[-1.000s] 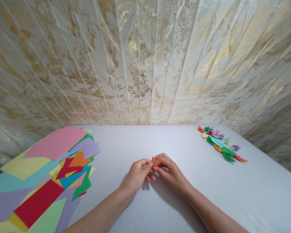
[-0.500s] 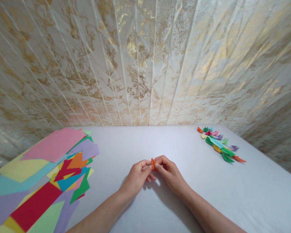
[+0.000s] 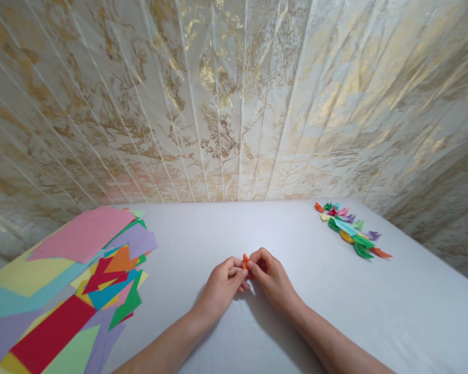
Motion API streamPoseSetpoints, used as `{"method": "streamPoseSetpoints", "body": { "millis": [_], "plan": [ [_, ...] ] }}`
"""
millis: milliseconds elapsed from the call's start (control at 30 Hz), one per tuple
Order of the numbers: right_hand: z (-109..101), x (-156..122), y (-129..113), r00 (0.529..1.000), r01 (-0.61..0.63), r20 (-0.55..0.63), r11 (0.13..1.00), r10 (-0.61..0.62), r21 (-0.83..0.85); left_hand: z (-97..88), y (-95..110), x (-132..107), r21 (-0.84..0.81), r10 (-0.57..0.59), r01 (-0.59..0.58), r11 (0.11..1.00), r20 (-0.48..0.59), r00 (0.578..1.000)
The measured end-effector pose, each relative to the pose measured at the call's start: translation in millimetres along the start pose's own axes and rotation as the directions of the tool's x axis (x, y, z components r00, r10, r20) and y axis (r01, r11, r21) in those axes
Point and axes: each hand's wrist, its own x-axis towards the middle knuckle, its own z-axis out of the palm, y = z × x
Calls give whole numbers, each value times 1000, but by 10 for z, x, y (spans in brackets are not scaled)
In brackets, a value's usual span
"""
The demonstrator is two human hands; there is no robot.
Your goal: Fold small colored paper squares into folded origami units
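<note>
A small piece of folded orange paper (image 3: 245, 261) is pinched between my two hands, just above the middle of the white table. My left hand (image 3: 225, 280) grips its left side between thumb and fingers, with the lower fingers curled beneath. From the right, my right hand (image 3: 271, 275) pinches the same paper with thumb and forefinger. Its tip points up between the fingertips; the lower part is mostly hidden by them.
On the left lie overlapping sheets and scraps of coloured paper, among them a pink sheet (image 3: 83, 234) and a red strip (image 3: 52, 335). Several small folded paper pieces (image 3: 347, 228) rest at the far right of the white table (image 3: 203, 228). A gold-patterned curtain (image 3: 218, 104) hangs behind.
My fingers have shifted slightly on the orange paper, with the left thumb and fingers a bit lower. The whole view has turned a little, moving the surroundings slightly left.
</note>
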Motion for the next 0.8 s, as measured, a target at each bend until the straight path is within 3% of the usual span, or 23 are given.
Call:
{"method": "streamPoseSetpoints", "body": {
  "millis": [467,600,800],
  "plan": [
    [-17,41,22,999,-1,41,992,-4,128,-29,-13,29,-16,-40,39,999,-83,996],
    [-63,65,21,991,-58,123,998,55,23,-51,-10,44,3,-27,28,1000,-79,996],
    [-39,32,-24,989,-63,132,998,64,-11,-36,-64,42,49,-12,13,999,-37,999]
  ]
}}
